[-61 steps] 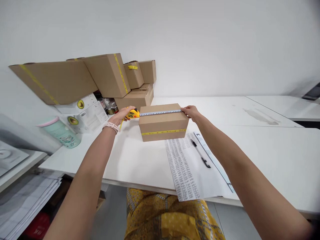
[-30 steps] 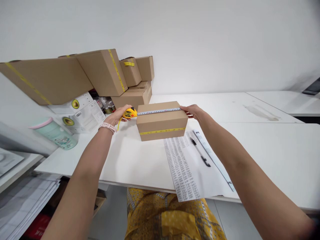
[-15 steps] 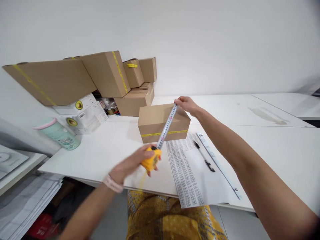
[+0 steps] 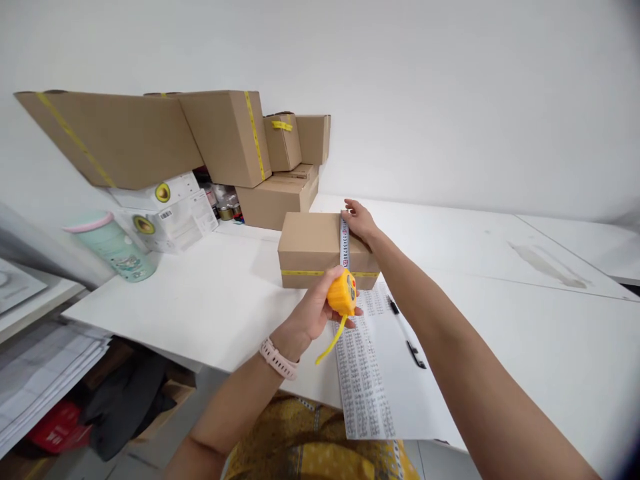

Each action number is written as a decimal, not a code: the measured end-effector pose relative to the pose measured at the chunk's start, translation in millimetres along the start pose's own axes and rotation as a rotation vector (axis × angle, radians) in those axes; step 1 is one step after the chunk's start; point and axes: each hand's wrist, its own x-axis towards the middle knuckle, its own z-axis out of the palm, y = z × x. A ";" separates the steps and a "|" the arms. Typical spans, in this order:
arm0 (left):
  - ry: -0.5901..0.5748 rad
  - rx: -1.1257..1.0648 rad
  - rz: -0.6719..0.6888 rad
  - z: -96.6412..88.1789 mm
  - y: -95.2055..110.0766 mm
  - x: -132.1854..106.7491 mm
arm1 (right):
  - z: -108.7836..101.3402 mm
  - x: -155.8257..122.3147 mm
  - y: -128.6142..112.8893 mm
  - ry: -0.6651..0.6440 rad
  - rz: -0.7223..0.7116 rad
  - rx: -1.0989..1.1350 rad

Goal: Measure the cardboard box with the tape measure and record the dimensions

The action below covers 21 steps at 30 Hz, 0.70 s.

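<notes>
One tape (image 4: 345, 248) crosses the top of the box (image 4: 307, 233), which sits on the bench (image 4: 225, 300), front to back; a second ago it lay along the length, so the shorter side now appears to be the one measured. The left hand (image 4: 315, 307) is clamped round the case (image 4: 341, 292) in front, while the right hand (image 4: 360, 223) has fingertips at the far end, pinching or merely pressing, I cannot tell.

Light is bright and soft, right corners seemingly darkened
</notes>
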 end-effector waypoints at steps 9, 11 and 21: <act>0.035 -0.025 0.019 11.3 2.7 9.7 | 3.7 1.3 -2.0 -0.152 -0.093 -0.461; 0.036 -0.028 0.024 12.8 1.1 6.7 | 5.2 2.7 -1.9 -0.170 -0.120 -0.556; 0.046 -0.034 0.058 18.3 -8.6 -2.9 | 10.2 10.6 7.2 -0.181 -0.197 -0.625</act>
